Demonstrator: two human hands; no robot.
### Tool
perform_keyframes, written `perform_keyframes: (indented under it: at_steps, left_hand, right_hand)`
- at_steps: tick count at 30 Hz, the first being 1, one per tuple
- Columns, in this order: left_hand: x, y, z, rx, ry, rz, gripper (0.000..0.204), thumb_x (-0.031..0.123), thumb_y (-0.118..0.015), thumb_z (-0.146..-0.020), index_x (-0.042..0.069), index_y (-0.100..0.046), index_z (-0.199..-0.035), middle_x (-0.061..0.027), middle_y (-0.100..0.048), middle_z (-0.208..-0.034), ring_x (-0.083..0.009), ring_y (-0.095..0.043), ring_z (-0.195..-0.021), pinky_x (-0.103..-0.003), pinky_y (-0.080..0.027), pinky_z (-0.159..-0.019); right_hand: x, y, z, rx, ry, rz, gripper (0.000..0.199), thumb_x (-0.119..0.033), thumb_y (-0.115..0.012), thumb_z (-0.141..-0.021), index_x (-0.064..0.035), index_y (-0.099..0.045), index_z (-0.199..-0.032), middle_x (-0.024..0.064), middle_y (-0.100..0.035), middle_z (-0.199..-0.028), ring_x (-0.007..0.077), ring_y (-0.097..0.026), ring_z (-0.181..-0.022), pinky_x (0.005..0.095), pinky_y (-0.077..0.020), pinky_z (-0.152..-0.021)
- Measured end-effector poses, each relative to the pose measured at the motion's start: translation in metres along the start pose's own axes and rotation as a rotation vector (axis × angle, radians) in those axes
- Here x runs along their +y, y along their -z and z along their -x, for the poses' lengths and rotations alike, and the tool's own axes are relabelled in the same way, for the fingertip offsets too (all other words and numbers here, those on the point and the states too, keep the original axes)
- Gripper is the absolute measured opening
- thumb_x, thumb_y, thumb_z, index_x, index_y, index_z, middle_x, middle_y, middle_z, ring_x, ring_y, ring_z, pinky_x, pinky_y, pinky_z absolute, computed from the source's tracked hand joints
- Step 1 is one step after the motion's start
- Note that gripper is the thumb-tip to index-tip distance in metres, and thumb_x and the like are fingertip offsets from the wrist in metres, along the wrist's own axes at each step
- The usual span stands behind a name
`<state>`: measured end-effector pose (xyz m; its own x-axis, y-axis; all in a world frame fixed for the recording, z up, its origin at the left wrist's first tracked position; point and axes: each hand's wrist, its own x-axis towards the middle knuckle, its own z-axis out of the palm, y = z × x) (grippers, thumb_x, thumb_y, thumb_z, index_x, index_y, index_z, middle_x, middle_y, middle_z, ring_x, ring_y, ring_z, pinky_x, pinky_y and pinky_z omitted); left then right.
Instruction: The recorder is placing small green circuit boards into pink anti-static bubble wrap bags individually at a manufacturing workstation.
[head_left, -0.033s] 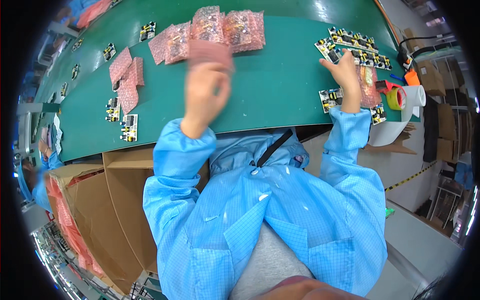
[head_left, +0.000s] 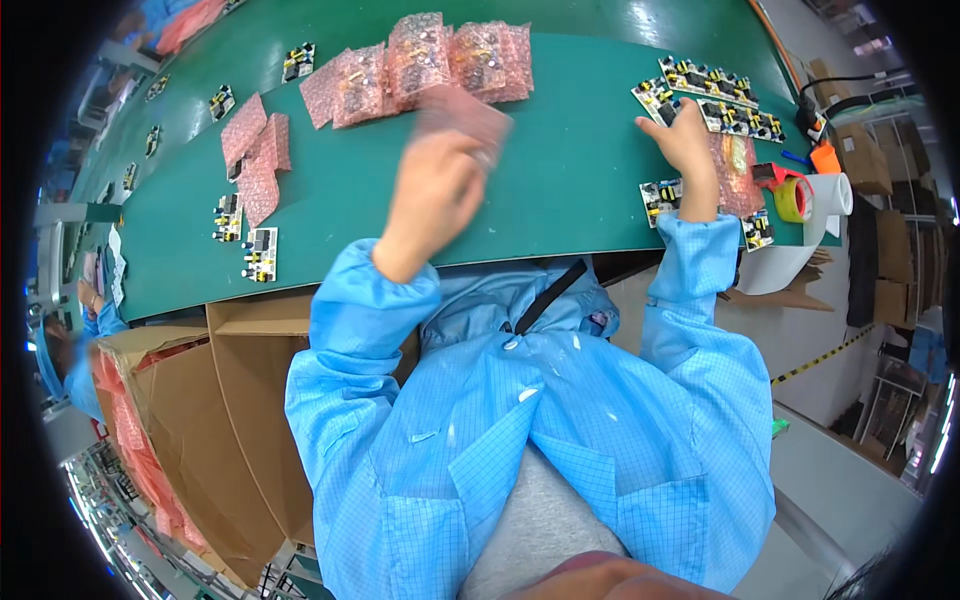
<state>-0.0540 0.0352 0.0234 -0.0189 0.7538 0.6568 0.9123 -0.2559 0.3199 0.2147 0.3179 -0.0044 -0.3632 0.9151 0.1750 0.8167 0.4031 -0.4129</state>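
My left hand (head_left: 435,195) is raised over the green table (head_left: 560,190) and pinches a pink bubble-wrap bag (head_left: 468,112), which is blurred by motion. Just beyond it lies a pile of pink bubble bags with circuit boards inside (head_left: 430,55). My right hand (head_left: 690,135) reaches to the far right. Its fingers curl down onto a bare circuit board at the near end of a row of boards (head_left: 725,95). Whether they grip it is hidden by the back of the hand. Another board (head_left: 660,195) lies beside my right wrist.
Flat pink bags (head_left: 255,155) and loose circuit boards (head_left: 248,245) lie at the table's left. A yellow tape roll (head_left: 793,198) and a white roll (head_left: 832,192) sit at the right end. An open cardboard box (head_left: 250,400) stands below the table edge. Another person (head_left: 95,315) is at the far left.
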Motion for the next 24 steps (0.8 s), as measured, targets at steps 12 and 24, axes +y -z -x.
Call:
perform_keyframes:
  at_steps: [12, 24]
  left_hand:
    - [0.024, 0.026, 0.024, -0.511, 0.249, -0.039, 0.047, 0.022, -0.073, -0.083, 0.008, -0.061, -0.126, -0.0132, -0.057, -0.109, -0.0339, -0.054, -0.104, -0.043, -0.045, -0.090]
    - [-0.009, 0.002, 0.010, -0.481, 0.287, 0.006, 0.030, 0.023, -0.070, -0.083, 0.008, -0.066, -0.109, -0.0170, -0.063, -0.096, -0.0347, -0.063, -0.091, -0.044, -0.053, -0.078]
  right_hand:
    - [-0.122, -0.002, 0.081, -0.260, 0.330, 0.133, 0.085, -0.032, -0.085, -0.068, 0.0043, -0.048, -0.135, 0.0238, -0.056, -0.127, 0.0399, -0.055, -0.118, 0.0455, -0.0447, -0.102]
    - [-0.141, -0.006, 0.100, -0.395, 0.209, -0.252, 0.059, -0.038, -0.087, -0.071, -0.0016, -0.055, -0.104, 0.0166, -0.063, -0.103, 0.0295, -0.064, -0.093, 0.0378, -0.0510, -0.080]
